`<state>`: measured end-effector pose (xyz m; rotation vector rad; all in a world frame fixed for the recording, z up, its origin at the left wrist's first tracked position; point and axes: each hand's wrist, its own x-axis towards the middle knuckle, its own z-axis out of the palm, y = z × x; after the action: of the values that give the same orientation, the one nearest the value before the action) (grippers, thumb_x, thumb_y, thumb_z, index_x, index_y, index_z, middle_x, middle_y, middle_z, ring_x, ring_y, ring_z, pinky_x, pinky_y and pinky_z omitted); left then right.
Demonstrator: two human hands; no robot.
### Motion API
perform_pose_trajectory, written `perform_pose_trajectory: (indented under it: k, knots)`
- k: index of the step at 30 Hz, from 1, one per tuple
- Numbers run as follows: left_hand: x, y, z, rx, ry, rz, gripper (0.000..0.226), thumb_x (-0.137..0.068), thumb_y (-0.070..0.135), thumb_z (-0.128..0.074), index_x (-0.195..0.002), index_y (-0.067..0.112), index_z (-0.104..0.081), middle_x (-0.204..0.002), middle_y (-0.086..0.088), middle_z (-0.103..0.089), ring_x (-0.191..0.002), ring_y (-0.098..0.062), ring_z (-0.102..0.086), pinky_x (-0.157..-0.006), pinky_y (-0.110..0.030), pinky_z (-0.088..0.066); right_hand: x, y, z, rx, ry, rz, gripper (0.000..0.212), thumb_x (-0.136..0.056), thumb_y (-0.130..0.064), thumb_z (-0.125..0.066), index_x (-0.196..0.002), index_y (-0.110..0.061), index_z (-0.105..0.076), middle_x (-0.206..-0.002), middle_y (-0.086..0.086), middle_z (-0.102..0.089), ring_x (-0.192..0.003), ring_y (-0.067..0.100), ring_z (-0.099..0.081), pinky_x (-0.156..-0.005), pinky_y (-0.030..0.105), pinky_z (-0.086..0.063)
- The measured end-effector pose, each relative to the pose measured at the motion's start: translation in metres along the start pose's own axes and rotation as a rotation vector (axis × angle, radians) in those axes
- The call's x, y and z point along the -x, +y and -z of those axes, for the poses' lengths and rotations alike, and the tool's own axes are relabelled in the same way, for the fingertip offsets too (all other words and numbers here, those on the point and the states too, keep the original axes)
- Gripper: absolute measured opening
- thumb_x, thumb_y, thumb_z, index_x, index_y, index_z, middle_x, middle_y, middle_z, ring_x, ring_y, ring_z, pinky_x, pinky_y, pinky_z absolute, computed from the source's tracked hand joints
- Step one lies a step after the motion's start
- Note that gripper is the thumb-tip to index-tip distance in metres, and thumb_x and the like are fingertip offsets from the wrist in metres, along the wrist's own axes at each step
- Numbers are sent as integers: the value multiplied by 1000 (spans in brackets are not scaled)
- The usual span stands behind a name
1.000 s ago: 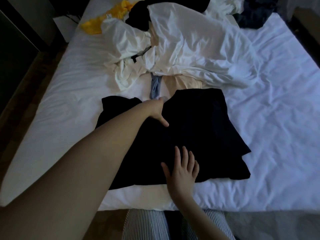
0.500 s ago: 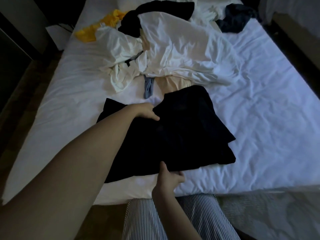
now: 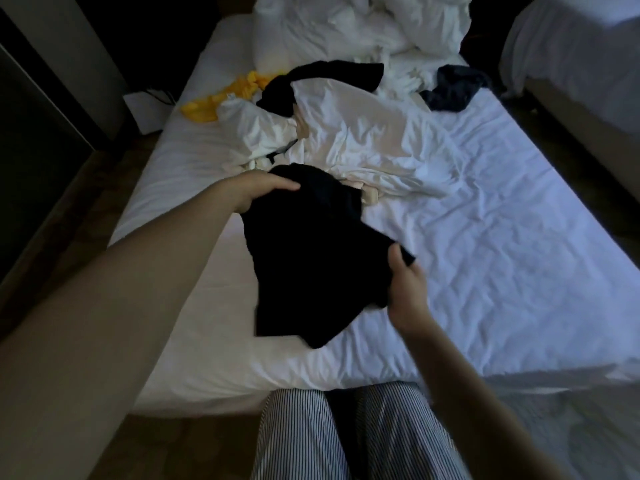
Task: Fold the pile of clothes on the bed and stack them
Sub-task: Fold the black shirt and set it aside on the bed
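Left hand point(image 3: 258, 192) and right hand point(image 3: 405, 289) are each gripping an edge of the black garment point(image 3: 304, 258), holding it bunched just on the near side of the pile point(image 3: 346, 133); we are judging its loose lower layers could slip open, undoing our fold.

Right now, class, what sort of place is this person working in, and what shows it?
Most likely a bedroom, possibly a hotel room: a wide bed with a white sheet, heaped white bedding at its head, and a second bed at the right edge.
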<state>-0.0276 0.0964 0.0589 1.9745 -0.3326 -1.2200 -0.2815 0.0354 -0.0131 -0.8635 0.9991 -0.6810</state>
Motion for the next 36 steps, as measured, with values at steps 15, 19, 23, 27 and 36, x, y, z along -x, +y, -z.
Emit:
perform_pose_trajectory:
  k: [15, 19, 23, 27, 36]
  knots:
    - [85, 34, 31, 176, 136, 155, 17, -94, 25, -56, -79, 16, -54, -74, -4, -51, -72, -20, -54, -70, -33, -42, -22, -177, -7, 449, -164, 158, 18, -91, -11, -58, -77, -2, -51, -66, 7, -43, -58, 17, -46, -53, 26, -38]
    - [85, 22, 25, 166, 121, 168, 14, -92, 25, -59, -81, 18, -58, -82, -3, -56, -76, -21, -59, -75, -32, -42, -42, -159, -2, 495, -201, 50, 14, -91, -16, -60, -94, -5, -52, -76, 7, -48, -65, 18, -50, -58, 28, -45]
    - [77, 14, 19, 264, 151, 207, 10, -94, 24, -58, -86, 17, -55, -89, -6, -51, -70, -24, -60, -81, -30, -45, -61, -135, 0, 533, -229, -33, 14, -88, -15, -63, -87, -6, -52, -73, 8, -50, -61, 16, -52, -45, 19, -48]
    - [68, 24, 25, 365, 172, 188, 15, -96, 20, -54, -83, 16, -47, -87, -10, -38, -75, -22, -50, -106, -27, -27, -75, -148, -16, 548, -315, 28, 30, -91, -10, -58, -118, -15, -46, -69, 8, -52, -53, 15, -46, -44, 20, -42]
    - [84, 86, 34, 589, 109, -210, 24, -99, 25, -48, -77, 16, -54, -70, 0, -47, -59, -12, -48, -55, -22, -40, -87, -221, -49, 381, -221, 420, 25, -92, -10, -57, -114, 0, -62, -74, 0, -55, -62, 7, -54, -59, 18, -44]
